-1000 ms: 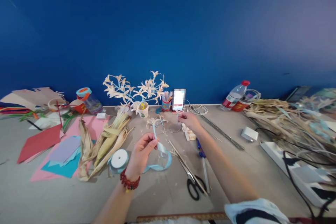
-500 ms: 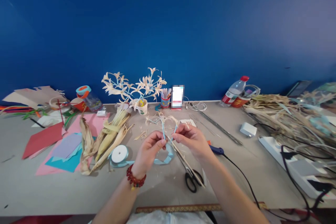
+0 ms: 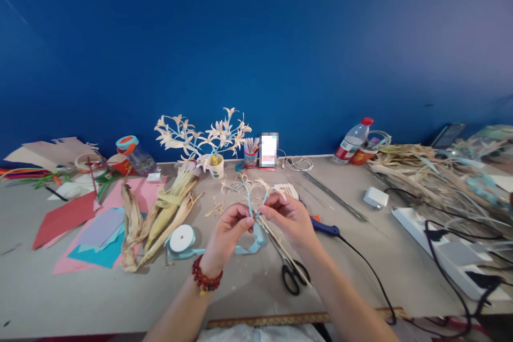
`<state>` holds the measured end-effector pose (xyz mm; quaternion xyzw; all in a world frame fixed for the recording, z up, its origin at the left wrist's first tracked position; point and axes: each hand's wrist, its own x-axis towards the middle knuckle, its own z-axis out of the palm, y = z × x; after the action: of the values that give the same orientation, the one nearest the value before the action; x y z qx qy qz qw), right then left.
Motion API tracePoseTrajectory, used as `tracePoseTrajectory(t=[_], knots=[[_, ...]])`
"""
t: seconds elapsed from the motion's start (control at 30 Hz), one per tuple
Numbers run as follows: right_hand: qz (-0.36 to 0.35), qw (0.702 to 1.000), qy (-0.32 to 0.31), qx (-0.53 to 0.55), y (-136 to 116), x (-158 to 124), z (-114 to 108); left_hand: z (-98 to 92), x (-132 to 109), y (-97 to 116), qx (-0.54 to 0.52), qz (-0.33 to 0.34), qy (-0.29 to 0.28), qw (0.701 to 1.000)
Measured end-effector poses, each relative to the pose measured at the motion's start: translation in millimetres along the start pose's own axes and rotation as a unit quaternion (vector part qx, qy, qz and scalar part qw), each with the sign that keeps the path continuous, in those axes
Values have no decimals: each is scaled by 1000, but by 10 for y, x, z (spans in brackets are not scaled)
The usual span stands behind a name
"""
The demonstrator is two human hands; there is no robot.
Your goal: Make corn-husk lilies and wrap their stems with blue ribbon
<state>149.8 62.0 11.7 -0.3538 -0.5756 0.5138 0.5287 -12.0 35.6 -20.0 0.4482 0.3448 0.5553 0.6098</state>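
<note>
My left hand (image 3: 228, 230), a beaded bracelet at its wrist, pinches the blue-wrapped stem (image 3: 250, 201) of a pale husk-like flower spray. Close beside it, my right hand (image 3: 292, 219) has thumb and fingers closed on a second blue-wrapped stem (image 3: 264, 199), which leans in toward the first. Where the stems come together is partly covered by my fingers. From the roll of light-blue tape (image 3: 181, 237) at the left, a loose strip (image 3: 250, 248) crosses the table and loops up under my hands. Black-handled scissors (image 3: 290, 281) lie below my right hand, alongside thin pale sticks (image 3: 298, 267).
Corn husks (image 3: 170, 219) and coloured paper (image 3: 66, 217) lie left. Behind stand a cup of finished flowers (image 3: 216, 166) and a phone (image 3: 269, 149). To the right are a blue glue gun (image 3: 326, 228), metal wires (image 3: 336, 197), a power strip (image 3: 444, 254) and cords.
The two stems have come slightly closer together at my fingertips. The view has tilted up a little, showing the wall's top edge. Both hands keep their pinch.
</note>
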Motion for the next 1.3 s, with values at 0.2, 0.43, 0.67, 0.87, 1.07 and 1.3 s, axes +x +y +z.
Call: tracePoseTrajectory(t=[0.2, 0.43, 0.67, 0.87, 1.07, 1.3], knots=[[-28, 998, -27, -50, -15, -23, -11, -18, 2, 6, -3, 2, 5, 1000], [-26, 998, -19, -54, -39, -33, 31, -1, -4, 33, 8, 14, 12, 1000], [-55, 997, -26, -57, -56, -43, 63, 21, 6, 48, 31, 10, 25, 999], [-60, 997, -5, -43, -15, -51, 95, 55, 0, 55, 40, 20, 29, 999], [-60, 998, 9, -24, 25, -66, 121, 96, -22, 68, 62, 26, 45, 997], [-29, 1000, -2, 8, 38, -54, 133, 98, -16, 75, 69, 39, 52, 995]])
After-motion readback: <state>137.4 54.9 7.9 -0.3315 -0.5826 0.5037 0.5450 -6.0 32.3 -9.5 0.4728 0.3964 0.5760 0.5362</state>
